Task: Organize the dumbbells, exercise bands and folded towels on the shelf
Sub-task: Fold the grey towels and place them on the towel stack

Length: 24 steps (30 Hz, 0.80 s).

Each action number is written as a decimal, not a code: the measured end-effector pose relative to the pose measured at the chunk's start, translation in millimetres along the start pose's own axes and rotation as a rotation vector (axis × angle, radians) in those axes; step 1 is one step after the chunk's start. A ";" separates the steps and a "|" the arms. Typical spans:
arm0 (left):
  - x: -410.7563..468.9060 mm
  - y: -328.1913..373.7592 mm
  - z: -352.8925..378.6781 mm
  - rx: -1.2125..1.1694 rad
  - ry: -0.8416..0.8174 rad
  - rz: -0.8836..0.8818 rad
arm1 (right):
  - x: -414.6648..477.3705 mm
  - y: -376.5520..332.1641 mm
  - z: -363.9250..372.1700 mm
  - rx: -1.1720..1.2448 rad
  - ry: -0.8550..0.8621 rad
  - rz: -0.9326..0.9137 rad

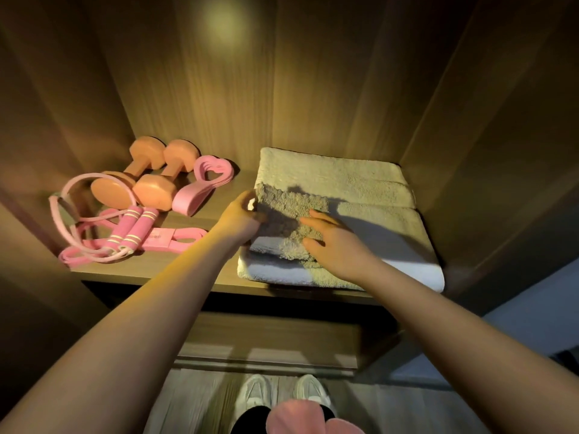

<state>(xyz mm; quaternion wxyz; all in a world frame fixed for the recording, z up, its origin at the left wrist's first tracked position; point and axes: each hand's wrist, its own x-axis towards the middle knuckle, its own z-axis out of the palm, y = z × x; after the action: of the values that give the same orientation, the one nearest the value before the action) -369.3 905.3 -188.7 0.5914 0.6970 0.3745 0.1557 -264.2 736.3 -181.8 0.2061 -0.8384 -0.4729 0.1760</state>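
Squaring rough grey-beige terry washcloth (pixel 291 202) atop folded cream towel stack (pixel 344 177), right side of wooden shelf (pixel 246 180).
Gripping its left edge with curled left hand (pixel 241 219); pressing down with straight, spread right hand (pixel 336 245). Could drag top fold askew or nudge stack past front lip, already close. Near right wall (pixel 463 170); open room leftward before orange dumbbells (pixel 147 177) and pink exercise bands (pixel 175 241).

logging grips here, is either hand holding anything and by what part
The left hand grips the small towel at its left edge; the right hand only rests flat on it.
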 end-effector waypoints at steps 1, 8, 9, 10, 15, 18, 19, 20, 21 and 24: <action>0.2 2.3 -1.3 0.135 0.037 -0.004 | -0.6 2.2 1.3 -0.001 0.001 0.000; 4.6 14.7 -9.5 0.443 -0.003 -0.100 | -3.1 8.3 4.6 -0.060 0.031 -0.009; 6.3 18.9 -7.8 0.432 -0.023 -0.139 | -3.3 9.0 5.2 -0.084 0.039 -0.005; 7.0 24.4 -6.0 0.422 -0.057 -0.191 | -3.7 9.0 6.0 -0.113 0.049 -0.005; 8.9 39.0 0.0 0.507 -0.167 -0.359 | -4.2 6.6 12.2 -0.206 0.083 0.008; 13.0 42.1 6.9 0.568 -0.241 -0.244 | -3.6 8.4 13.8 -0.189 0.108 0.023; 9.2 43.4 10.1 0.442 -0.252 -0.213 | -3.7 8.8 14.2 -0.185 0.115 0.022; 15.0 40.9 17.1 0.299 -0.160 -0.212 | -4.1 9.3 14.7 -0.183 0.119 0.020; 20.6 36.2 23.5 0.268 -0.077 -0.197 | -4.5 10.1 15.0 -0.173 0.119 0.018; 12.1 24.7 29.5 0.389 0.080 0.034 | -10.9 11.1 12.7 -0.058 0.120 0.018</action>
<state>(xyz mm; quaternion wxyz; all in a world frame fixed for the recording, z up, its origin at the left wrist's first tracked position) -333.4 892.4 -175.6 0.4277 0.7976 0.4086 0.1179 -267.8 723.9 -197.3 0.2080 -0.8573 -0.4570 0.1135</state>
